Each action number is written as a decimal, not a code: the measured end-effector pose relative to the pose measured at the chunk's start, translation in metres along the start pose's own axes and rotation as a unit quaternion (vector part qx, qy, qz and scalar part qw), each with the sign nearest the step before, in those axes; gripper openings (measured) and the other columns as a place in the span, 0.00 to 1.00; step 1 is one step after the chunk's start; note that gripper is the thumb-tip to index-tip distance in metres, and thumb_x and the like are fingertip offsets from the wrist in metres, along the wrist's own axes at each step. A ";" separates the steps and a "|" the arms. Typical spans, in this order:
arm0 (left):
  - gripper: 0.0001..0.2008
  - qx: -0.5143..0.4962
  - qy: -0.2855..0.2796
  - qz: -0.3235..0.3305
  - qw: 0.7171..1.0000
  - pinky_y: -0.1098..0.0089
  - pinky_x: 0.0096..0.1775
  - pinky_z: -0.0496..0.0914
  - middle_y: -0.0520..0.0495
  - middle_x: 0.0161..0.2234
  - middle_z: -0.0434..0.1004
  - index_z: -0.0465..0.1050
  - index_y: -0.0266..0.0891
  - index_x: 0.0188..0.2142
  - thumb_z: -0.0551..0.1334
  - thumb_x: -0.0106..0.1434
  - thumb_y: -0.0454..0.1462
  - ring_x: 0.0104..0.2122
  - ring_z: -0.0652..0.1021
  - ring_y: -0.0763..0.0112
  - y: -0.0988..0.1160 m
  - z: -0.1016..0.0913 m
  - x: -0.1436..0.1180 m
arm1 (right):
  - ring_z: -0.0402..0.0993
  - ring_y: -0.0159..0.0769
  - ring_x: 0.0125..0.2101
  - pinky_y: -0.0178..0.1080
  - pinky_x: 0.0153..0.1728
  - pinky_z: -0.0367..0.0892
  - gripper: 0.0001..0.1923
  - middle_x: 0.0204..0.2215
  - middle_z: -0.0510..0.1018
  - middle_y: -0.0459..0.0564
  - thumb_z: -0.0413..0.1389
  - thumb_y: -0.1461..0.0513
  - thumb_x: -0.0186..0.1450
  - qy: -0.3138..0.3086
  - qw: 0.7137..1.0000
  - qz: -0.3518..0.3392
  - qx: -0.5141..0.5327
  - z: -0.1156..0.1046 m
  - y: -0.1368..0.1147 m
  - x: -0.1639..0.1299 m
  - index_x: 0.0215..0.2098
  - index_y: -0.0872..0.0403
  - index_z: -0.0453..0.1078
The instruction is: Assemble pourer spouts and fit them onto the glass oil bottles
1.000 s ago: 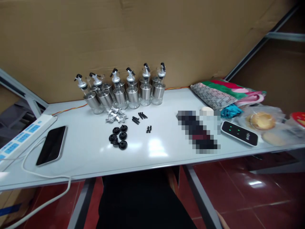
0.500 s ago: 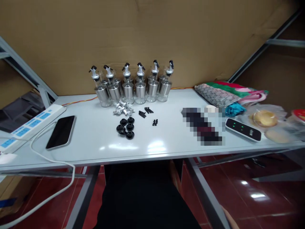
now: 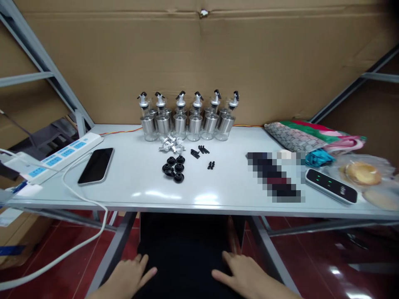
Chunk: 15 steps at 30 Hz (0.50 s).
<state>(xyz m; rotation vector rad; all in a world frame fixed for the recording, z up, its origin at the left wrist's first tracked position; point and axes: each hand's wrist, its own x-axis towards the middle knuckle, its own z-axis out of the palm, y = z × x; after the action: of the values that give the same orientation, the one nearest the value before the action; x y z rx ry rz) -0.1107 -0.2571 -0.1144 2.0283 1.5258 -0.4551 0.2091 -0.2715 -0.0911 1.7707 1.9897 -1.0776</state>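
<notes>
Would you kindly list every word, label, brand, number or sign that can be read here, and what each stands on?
No text can be read for certain.
Device: white marking at one end, too blurred to read; its green lights are too small to make out as signs.
Power strip: any print on its blue panels is too small to read.
Phone: dark screen, no text visible.

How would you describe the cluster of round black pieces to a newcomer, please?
On the pale table, in front of the bottle row, lie silvery parts. Nearer you sits the cluster of round black pieces, each broader than the slim strips or tiny black bits to the right.
</notes>
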 end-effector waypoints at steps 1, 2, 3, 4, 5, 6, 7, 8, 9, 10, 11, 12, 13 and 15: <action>0.17 0.000 -0.038 0.012 0.999 0.64 0.43 0.72 0.40 0.41 0.79 0.70 0.39 0.45 0.47 0.66 0.42 0.42 0.80 0.57 0.008 -0.008 0.005 | 0.77 0.56 0.42 0.49 0.43 0.71 0.31 0.41 0.80 0.65 0.47 0.45 0.65 -0.018 0.999 -0.027 -0.027 -0.004 -0.006 0.009 0.47 0.62 0.73; 0.18 0.003 -0.063 0.019 0.998 0.64 0.42 0.72 0.40 0.41 0.79 0.70 0.39 0.45 0.46 0.68 0.41 0.42 0.80 0.57 0.015 -0.015 0.009 | 0.78 0.56 0.42 0.48 0.42 0.71 0.30 0.41 0.80 0.66 0.47 0.46 0.66 -0.027 0.996 -0.057 -0.061 -0.007 -0.010 0.016 0.47 0.63 0.73; 0.17 0.012 -0.073 0.031 0.997 0.63 0.42 0.72 0.39 0.42 0.79 0.71 0.38 0.44 0.45 0.68 0.40 0.42 0.80 0.56 0.020 -0.022 0.010 | 0.78 0.56 0.41 0.48 0.40 0.71 0.29 0.39 0.80 0.66 0.46 0.47 0.67 -0.038 0.991 -0.083 -0.096 -0.010 -0.012 0.022 0.44 0.63 0.75; 0.17 0.021 -0.073 0.046 0.996 0.62 0.42 0.72 0.39 0.42 0.79 0.71 0.38 0.43 0.45 0.68 0.39 0.42 0.80 0.56 0.023 -0.028 0.011 | 0.78 0.56 0.40 0.47 0.39 0.71 0.27 0.37 0.81 0.66 0.47 0.48 0.67 -0.052 0.985 -0.104 -0.128 -0.014 -0.012 0.027 0.41 0.63 0.77; 0.17 0.029 -0.073 0.063 0.995 0.62 0.42 0.72 0.39 0.41 0.79 0.71 0.37 0.42 0.45 0.68 0.38 0.42 0.80 0.56 0.025 -0.034 0.011 | 0.79 0.55 0.39 0.46 0.38 0.71 0.25 0.35 0.81 0.65 0.47 0.50 0.68 -0.062 0.979 -0.123 -0.153 -0.018 -0.011 0.031 0.38 0.62 0.78; 0.16 0.040 -0.073 0.075 0.994 0.61 0.42 0.72 0.39 0.41 0.79 0.72 0.37 0.41 0.46 0.68 0.37 0.41 0.80 0.55 0.027 -0.038 0.012 | 0.79 0.54 0.38 0.44 0.37 0.71 0.23 0.34 0.82 0.63 0.48 0.52 0.68 -0.070 0.973 -0.143 -0.166 -0.022 -0.010 0.035 0.37 0.60 0.78; 0.16 0.051 -0.073 0.087 0.992 0.61 0.41 0.72 0.39 0.40 0.79 0.72 0.37 0.41 0.46 0.68 0.36 0.41 0.80 0.54 0.027 -0.042 0.013 | 0.80 0.52 0.37 0.43 0.36 0.71 0.21 0.33 0.82 0.61 0.49 0.53 0.68 -0.076 0.970 -0.165 -0.163 -0.025 -0.007 0.038 0.36 0.59 0.78; 0.16 0.063 -0.070 0.092 0.991 0.60 0.41 0.72 0.39 0.40 0.79 0.72 0.36 0.41 0.47 0.68 0.35 0.41 0.80 0.54 0.026 -0.045 0.016 | 0.80 0.49 0.37 0.41 0.35 0.71 0.18 0.33 0.82 0.58 0.50 0.55 0.67 -0.077 0.967 -0.187 -0.152 -0.028 -0.005 0.043 0.36 0.57 0.78; 0.15 0.076 -0.064 0.089 0.991 0.59 0.41 0.72 0.38 0.41 0.79 0.72 0.36 0.42 0.47 0.67 0.34 0.41 0.80 0.53 0.024 -0.049 0.021 | 0.80 0.47 0.36 0.40 0.36 0.71 0.16 0.33 0.82 0.57 0.50 0.57 0.67 -0.070 0.966 -0.205 -0.140 -0.031 -0.003 0.048 0.37 0.56 0.78; 0.16 0.088 -0.050 0.077 0.992 0.58 0.42 0.72 0.37 0.41 0.78 0.72 0.35 0.43 0.47 0.67 0.33 0.42 0.79 0.52 0.022 -0.053 0.028 | 0.80 0.46 0.37 0.40 0.37 0.71 0.14 0.33 0.82 0.56 0.50 0.60 0.67 -0.050 0.968 -0.207 -0.131 -0.033 -0.001 0.054 0.37 0.56 0.78; 0.16 0.099 -0.025 0.057 0.993 0.57 0.43 0.72 0.35 0.43 0.78 0.72 0.33 0.45 0.47 0.67 0.31 0.43 0.79 0.52 0.019 -0.057 0.038 | 0.79 0.46 0.37 0.41 0.39 0.70 0.14 0.34 0.82 0.57 0.50 0.61 0.67 -0.017 0.973 -0.194 -0.126 -0.034 0.000 0.060 0.37 0.57 0.77; 0.17 0.106 0.011 0.033 0.994 0.55 0.45 0.71 0.34 0.44 0.77 0.71 0.32 0.47 0.47 0.66 0.29 0.44 0.78 0.51 0.017 -0.063 0.048 | 0.79 0.46 0.38 0.42 0.41 0.70 0.15 0.35 0.82 0.59 0.48 0.63 0.67 0.026 0.978 -0.167 -0.123 -0.036 0.001 0.068 0.37 0.58 0.77; 0.19 0.103 0.062 0.017 0.993 0.55 0.50 0.68 0.34 0.46 0.76 0.70 0.32 0.49 0.46 0.65 0.27 0.47 0.77 0.53 0.015 -0.068 0.060 | 0.78 0.46 0.39 0.43 0.42 0.70 0.16 0.36 0.81 0.60 0.46 0.64 0.67 0.068 0.983 -0.127 -0.112 -0.038 0.003 0.076 0.38 0.59 0.77; 0.23 0.035 0.116 0.007 0.993 0.58 0.54 0.66 0.41 0.48 0.76 0.68 0.38 0.53 0.45 0.64 0.25 0.50 0.74 0.59 0.012 -0.077 0.083 | 0.77 0.44 0.41 0.45 0.44 0.70 0.22 0.37 0.81 0.59 0.39 0.66 0.69 0.120 0.986 -0.085 -0.083 -0.043 0.006 0.090 0.40 0.58 0.76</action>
<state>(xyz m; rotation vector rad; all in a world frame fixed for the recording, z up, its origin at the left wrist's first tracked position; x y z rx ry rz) -0.0791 -0.1485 -0.0980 2.2098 1.6493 -0.2777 0.2070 -0.1763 -0.1214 1.7395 2.3342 -0.7457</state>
